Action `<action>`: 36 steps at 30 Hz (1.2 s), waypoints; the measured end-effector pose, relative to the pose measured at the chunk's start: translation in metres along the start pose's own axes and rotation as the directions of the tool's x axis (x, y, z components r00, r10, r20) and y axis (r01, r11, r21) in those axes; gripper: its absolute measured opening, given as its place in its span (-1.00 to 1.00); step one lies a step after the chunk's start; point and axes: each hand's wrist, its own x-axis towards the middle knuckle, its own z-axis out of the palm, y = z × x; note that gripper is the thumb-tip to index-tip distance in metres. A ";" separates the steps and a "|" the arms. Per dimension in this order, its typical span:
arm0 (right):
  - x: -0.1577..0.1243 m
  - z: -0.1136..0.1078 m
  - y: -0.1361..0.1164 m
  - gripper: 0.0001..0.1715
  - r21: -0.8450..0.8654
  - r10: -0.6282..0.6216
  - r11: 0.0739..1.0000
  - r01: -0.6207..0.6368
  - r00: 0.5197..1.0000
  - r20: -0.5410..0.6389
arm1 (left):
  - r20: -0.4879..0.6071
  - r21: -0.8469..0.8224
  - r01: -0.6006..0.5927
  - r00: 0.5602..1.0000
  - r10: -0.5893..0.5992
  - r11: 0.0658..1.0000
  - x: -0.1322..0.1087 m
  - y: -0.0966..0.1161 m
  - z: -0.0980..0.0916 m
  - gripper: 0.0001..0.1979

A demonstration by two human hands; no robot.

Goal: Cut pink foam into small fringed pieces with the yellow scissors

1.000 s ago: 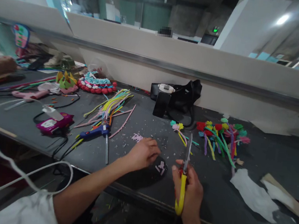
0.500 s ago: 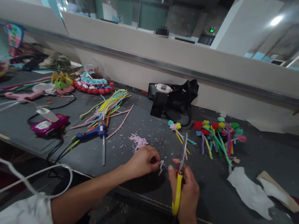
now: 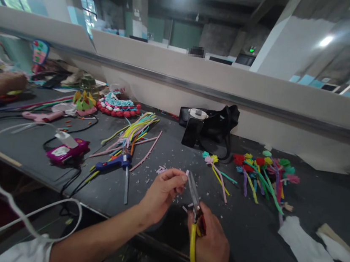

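My right hand [image 3: 212, 242] is closed round the handles of a pair of scissors [image 3: 193, 231] with yellow and red grips, blades pointing up and away. Between thumb and fingertips my left hand [image 3: 164, 191] pinches a small pale pink strip [image 3: 187, 173], whose end shows beside the scissor tips. Whether the blades touch the strip I cannot tell. A heap of cut pink pieces [image 3: 161, 169] lies behind my left hand, partly hidden by it. Tiny scraps are scattered on the dark table [image 3: 160, 150] around both hands.
Left of my hands lie a blue glue gun [image 3: 113, 162], a bundle of coloured fuzzy stems [image 3: 138, 128] and a purple device [image 3: 67, 149]. Fuzzy flowers [image 3: 211, 159] and a flower bunch [image 3: 260, 167] are to the right. A co-worker's hand [image 3: 10, 83] is far left.
My left hand has lifted off the table and now holds the pink strip up near the blades. The scissors have tilted left toward it. The view has shifted slightly left.
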 end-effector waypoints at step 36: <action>0.000 -0.011 0.003 -0.62 -0.036 -0.033 0.999 0.036 0.997 0.063 | 0.044 0.276 -0.131 0.991 0.123 0.952 -0.005 0.015 0.002 -0.88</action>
